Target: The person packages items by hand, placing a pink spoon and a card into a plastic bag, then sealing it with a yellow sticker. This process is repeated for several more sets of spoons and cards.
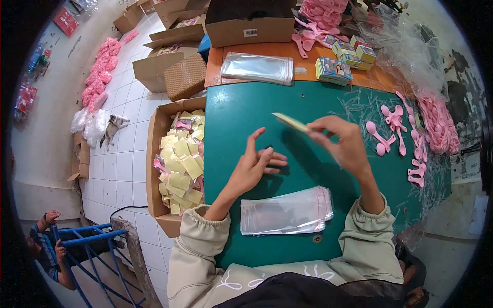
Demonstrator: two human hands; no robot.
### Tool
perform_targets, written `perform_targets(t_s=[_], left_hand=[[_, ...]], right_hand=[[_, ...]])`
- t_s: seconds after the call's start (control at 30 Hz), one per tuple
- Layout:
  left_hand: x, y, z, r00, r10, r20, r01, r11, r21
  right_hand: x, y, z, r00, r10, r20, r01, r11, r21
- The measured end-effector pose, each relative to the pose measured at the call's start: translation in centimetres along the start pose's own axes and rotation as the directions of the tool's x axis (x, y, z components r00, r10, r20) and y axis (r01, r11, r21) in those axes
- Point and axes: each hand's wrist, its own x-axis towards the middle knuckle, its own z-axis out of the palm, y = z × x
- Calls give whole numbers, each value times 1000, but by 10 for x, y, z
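Note:
My right hand (345, 145) pinches a flat yellow-green packet (290, 121) at its right end and holds it above the green table (241, 110). A little to the left, my left hand (255, 163) hovers with fingers spread, holding nothing. A stack of clear plastic bags (285, 211) lies on the table just in front of me, between my forearms. Loose pink plastic spoons (391, 128) lie to the right of my right hand.
An open carton (155, 134) full of yellow packets and pink spoons stands left of the table. At the far edge lie another stack of clear bags (258, 67), small printed boxes (335, 70) and a closed carton (250, 29). A cat (112, 128) lies on the tiled floor. A person (49, 247) sits at lower left.

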Motion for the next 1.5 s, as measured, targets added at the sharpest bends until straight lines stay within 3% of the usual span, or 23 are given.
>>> perform_targets(t_s=[0.03,0.13,0.17,0.27,0.37,0.47,0.77,0.97,1.07,1.17,1.23,1.3,1.33,1.37,1.4,1.43,1.5], left_hand=[[-1,1,2,995,-78,62,85,988,-127],[-10,-1,6,979,-154,134,167,981,-94],[-10,-3,4,972,-176,154,193,976,-99],[-13,-9,4,973,-163,163,179,980,-91],[-14,-11,4,981,-133,144,149,984,-102],[-16,-11,3,985,-128,117,137,988,-68],[-16,-9,7,981,-186,51,192,970,-149],[-13,-8,8,966,-260,-4,248,926,-286],[-11,-18,6,990,-142,-27,138,986,-94],[-11,-23,8,994,-16,-111,17,1000,12],[-12,-12,11,996,-64,-65,62,997,-41],[-12,-8,11,994,-106,-30,104,992,-64],[-11,-9,9,992,-122,-17,121,991,-58],[-10,-10,8,990,-138,-3,138,989,-51],[-11,-11,8,989,-150,15,150,988,-41],[-10,-11,7,987,-155,29,156,987,-31],[-11,-12,6,987,-148,58,151,987,-49]], right_hand=[[-2,-2,1,985,20,172,-17,1000,-19],[-10,1,13,941,-111,319,120,993,-8],[-11,2,14,931,-67,358,98,993,-68],[-16,2,20,894,-53,446,139,977,-163],[-24,1,34,847,-95,522,182,976,-117],[-26,-5,40,824,-122,553,221,968,-116],[-33,-12,58,880,-179,439,310,918,-247],[-38,-6,70,852,-374,368,502,784,-366],[-38,-6,72,827,-397,397,528,791,-308],[-31,3,46,784,-395,478,397,912,101],[-24,8,-3,748,-210,630,3,949,314],[-22,47,-61,817,-196,542,-33,923,384],[-23,62,-98,850,-31,526,-224,882,414],[-27,81,-133,867,286,409,-391,898,200],[-25,110,-163,900,386,201,-394,919,-2],[-29,117,-166,918,389,72,-369,907,-202],[-48,124,-161,936,309,-166,-347,748,-566]])
